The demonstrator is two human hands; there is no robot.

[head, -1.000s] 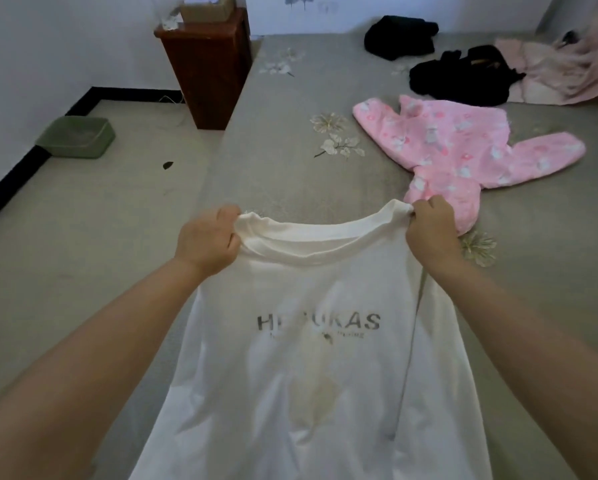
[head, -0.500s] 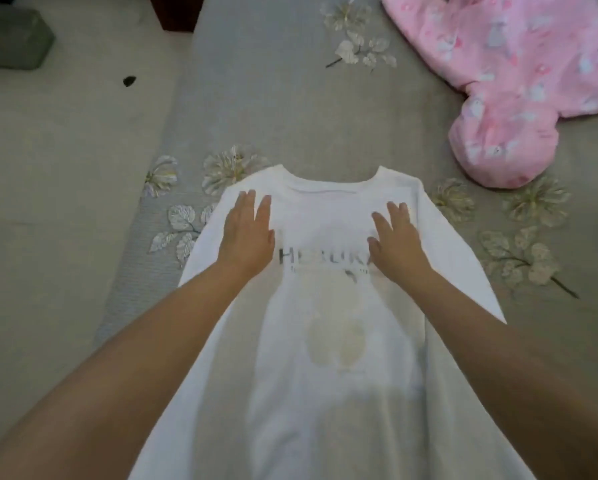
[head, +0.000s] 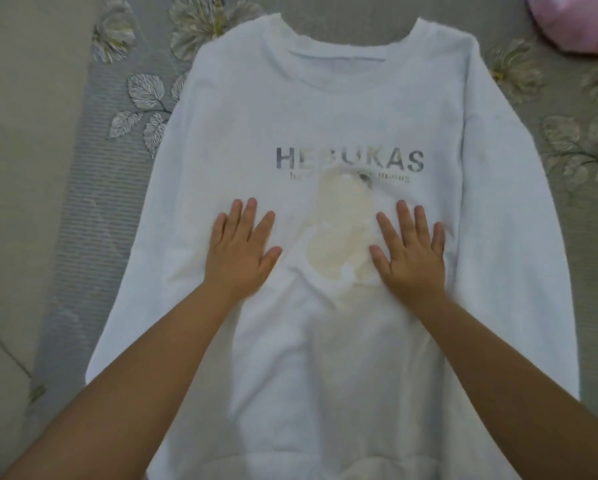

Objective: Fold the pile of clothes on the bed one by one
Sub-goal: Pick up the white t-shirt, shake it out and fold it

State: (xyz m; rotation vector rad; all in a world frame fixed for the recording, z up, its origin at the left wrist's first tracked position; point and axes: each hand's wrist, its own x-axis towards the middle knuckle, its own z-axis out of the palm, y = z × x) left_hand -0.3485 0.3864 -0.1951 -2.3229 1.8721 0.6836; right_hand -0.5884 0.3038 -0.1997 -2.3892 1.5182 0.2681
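Note:
A white long-sleeved shirt (head: 339,109) with grey "HEBUKAS" lettering and a pale yellowish print lies spread face up on the bed, collar at the far end. My left hand (head: 242,251) presses flat on its chest, left of the print, fingers straight. My right hand (head: 411,251) presses flat to the right of the print, fingers also straight. Both sleeves lie along the shirt's sides. The shirt's lower hem is hidden under my forearms and the frame's bottom edge.
The grey bedsheet (head: 93,209) has a flower and leaf pattern. The bed's left edge runs beside the beige floor (head: 17,168). A bit of a pink garment (head: 574,22) shows at the top right corner.
The shirt went from being held up by its shoulders to lying flat on the bed. My hands have slid down from the lettering to the middle of the chest.

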